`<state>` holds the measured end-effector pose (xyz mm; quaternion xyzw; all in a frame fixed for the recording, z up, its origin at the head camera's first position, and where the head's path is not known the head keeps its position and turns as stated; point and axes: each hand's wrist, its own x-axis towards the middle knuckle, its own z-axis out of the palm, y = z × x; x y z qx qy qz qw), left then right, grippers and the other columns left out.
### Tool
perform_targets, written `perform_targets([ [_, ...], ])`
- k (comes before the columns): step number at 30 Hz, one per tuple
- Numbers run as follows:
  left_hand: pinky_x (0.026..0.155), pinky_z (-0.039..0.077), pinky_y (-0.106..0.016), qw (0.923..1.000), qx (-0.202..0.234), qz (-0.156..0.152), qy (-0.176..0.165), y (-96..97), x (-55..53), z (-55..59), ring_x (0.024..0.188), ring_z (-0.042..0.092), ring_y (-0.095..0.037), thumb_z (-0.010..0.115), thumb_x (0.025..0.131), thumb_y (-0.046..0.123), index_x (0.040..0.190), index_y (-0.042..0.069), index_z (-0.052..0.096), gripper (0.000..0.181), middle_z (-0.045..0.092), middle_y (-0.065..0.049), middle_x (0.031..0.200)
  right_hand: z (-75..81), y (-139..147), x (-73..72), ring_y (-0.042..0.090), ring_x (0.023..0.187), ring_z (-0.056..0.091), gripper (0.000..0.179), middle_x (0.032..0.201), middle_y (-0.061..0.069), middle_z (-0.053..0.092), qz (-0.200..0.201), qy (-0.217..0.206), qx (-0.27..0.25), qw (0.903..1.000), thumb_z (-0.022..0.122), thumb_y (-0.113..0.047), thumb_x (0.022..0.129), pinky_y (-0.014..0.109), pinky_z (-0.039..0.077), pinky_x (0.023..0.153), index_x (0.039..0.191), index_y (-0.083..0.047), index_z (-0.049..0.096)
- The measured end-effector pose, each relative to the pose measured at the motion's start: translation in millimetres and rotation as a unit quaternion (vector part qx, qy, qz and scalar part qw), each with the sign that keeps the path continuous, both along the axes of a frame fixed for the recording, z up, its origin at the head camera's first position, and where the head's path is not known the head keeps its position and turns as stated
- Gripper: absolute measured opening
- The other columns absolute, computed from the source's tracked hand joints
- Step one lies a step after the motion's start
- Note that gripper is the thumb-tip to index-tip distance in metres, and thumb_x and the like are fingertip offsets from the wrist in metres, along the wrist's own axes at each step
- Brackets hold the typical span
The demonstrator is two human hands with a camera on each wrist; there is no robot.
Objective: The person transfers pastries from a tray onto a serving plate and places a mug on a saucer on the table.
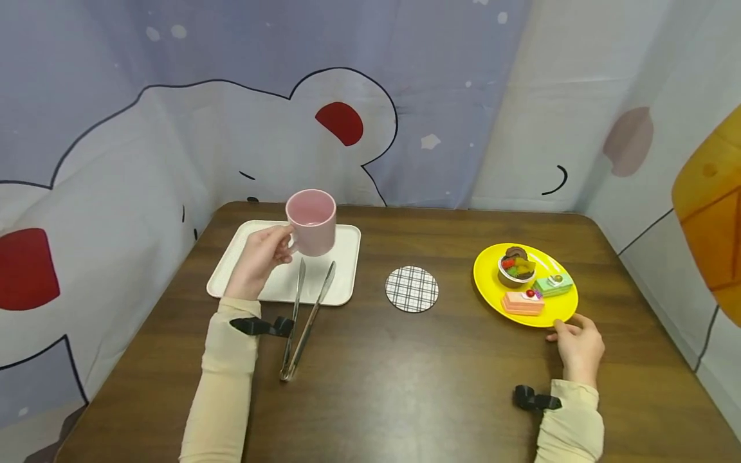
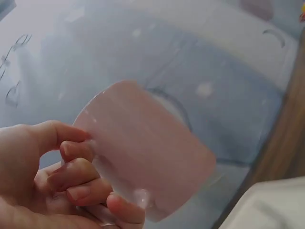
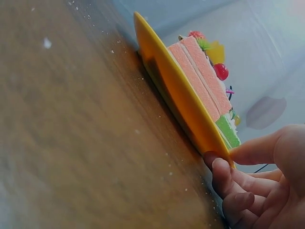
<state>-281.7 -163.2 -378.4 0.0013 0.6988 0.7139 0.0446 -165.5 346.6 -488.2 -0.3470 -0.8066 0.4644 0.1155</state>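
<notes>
My left hand (image 1: 263, 257) grips a pink mug (image 1: 313, 228) by its handle, holding it upright above the white tray (image 1: 231, 273). In the left wrist view the fingers (image 2: 78, 174) curl through the handle of the mug (image 2: 147, 148). My right hand (image 1: 581, 347) pinches the near right rim of a yellow plate (image 1: 486, 273), thumb on top and fingers beneath, as the right wrist view shows. On that plate sit a pink cake slice (image 1: 523, 304), a green cake slice (image 1: 552, 285) and a fruit-topped cupcake (image 1: 515, 270).
Metal tongs (image 1: 312, 318) lie with their tips over the tray's front edge and their joined end on the wood. A round checked coaster (image 1: 412, 289) lies between tray and plate. Patterned cloth (image 1: 428, 96) hangs behind the brown table (image 1: 393, 392).
</notes>
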Motion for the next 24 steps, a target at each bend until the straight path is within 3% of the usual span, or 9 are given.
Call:
perform_targets([
  [4,0.062,0.044,-0.022,0.9986,-0.017,-0.050,-0.002,34.6,2.3,-4.9,0.060,0.041,-0.009,0.050,0.098,0.022,0.060,0.016,0.042,0.040,0.036,0.006,0.057,2.0,4.4,0.4,-0.004,0.043,0.051,0.057,0.060,-0.021,0.054,0.000,0.007,0.002,1.0000,0.051,-0.017,0.095,0.018,0.037,0.054,0.143,0.009,0.035],
  [10,0.059,0.040,-0.023,0.9941,-0.031,-0.102,-0.017,81.9,7.0,-17.7,0.060,0.039,-0.010,0.051,0.097,0.021,0.060,0.013,0.040,0.040,0.034,0.005,0.059,1.9,6.5,1.5,-0.003,0.044,0.051,0.058,0.058,-0.024,0.051,-0.002,0.006,-0.005,1.0000,0.051,-0.018,0.095,0.018,0.037,0.054,0.144,0.008,0.034],
  [16,0.059,0.037,-0.025,0.9926,-0.001,-0.118,-0.028,108.4,9.3,-30.4,0.059,0.037,-0.012,0.051,0.097,0.020,0.060,0.012,0.038,0.040,0.033,0.004,0.058,0.1,3.5,2.3,-0.004,0.045,0.051,0.058,0.057,-0.025,0.050,-0.005,0.007,-0.018,0.9998,0.052,-0.018,0.095,0.017,0.037,0.054,0.144,0.008,0.033],
  [24,0.059,0.037,-0.026,0.9927,0.032,-0.110,-0.036,127.1,7.6,-38.1,0.057,0.034,-0.012,0.051,0.096,0.018,0.060,0.012,0.038,0.039,0.030,0.005,0.056,-2.1,-0.4,-0.3,-0.003,0.046,0.052,0.057,0.059,-0.023,0.051,-0.002,0.008,-0.026,0.9996,0.051,-0.018,0.096,0.017,0.038,0.055,0.144,0.008,0.033],
])
